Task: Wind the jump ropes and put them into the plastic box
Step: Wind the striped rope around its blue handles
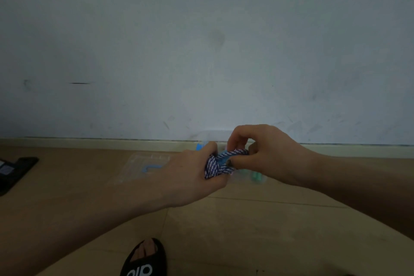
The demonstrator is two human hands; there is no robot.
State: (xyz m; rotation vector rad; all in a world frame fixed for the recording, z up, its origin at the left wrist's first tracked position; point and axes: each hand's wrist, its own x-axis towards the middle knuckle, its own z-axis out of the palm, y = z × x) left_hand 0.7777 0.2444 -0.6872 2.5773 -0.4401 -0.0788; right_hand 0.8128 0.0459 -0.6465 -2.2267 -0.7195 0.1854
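A purple-and-white striped jump rope (215,165) with a blue handle part is bunched into a tight coil between both hands. My left hand (192,170) grips the coil from the left. My right hand (264,152) pinches its upper right end with the fingers curled over it. Behind the hands, against the wall base, stands the clear plastic box (243,178); a green handle (256,177) shows inside it. The box is mostly hidden by my hands.
A clear lid with a blue clip (143,168) lies flat on the wooden floor left of the box. A dark flat object (15,172) rests at the far left. My foot in a black slipper (144,260) is at the bottom. A pale wall rises behind.
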